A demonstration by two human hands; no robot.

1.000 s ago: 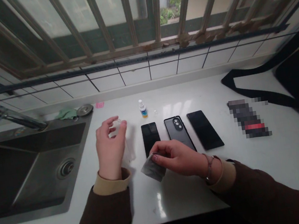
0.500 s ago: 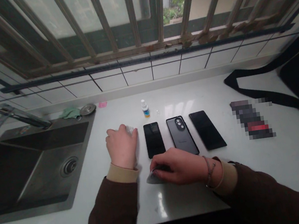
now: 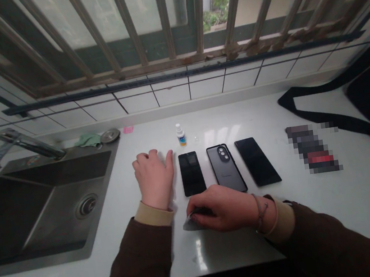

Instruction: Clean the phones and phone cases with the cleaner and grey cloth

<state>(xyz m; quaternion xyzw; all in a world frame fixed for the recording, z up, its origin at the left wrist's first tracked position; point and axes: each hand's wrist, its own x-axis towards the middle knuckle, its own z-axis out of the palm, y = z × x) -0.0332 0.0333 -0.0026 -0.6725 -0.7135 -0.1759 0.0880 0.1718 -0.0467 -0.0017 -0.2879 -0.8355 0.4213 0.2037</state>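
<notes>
My left hand lies palm down on the white counter, thumb spread from the fingers. A clear plastic edge shows along its right side, mostly covered by the hand. Closed in a pinch, my right hand holds a thin grey piece, cloth or film, just above the counter. Between the hands and slightly beyond them lies a black phone, screen up. To its right are a dark phone case with camera cutouts, its near end partly behind my right hand, and a larger black phone.
A small white bottle stands behind the phones. On the left is a steel sink with a faucet, a green cloth and a drain lid. At right are a pixelated item and a black strap.
My left hand has shifted slightly up and right, and less of the clear plastic shows around it. My right hand stays in nearly the same place with the grey piece.
</notes>
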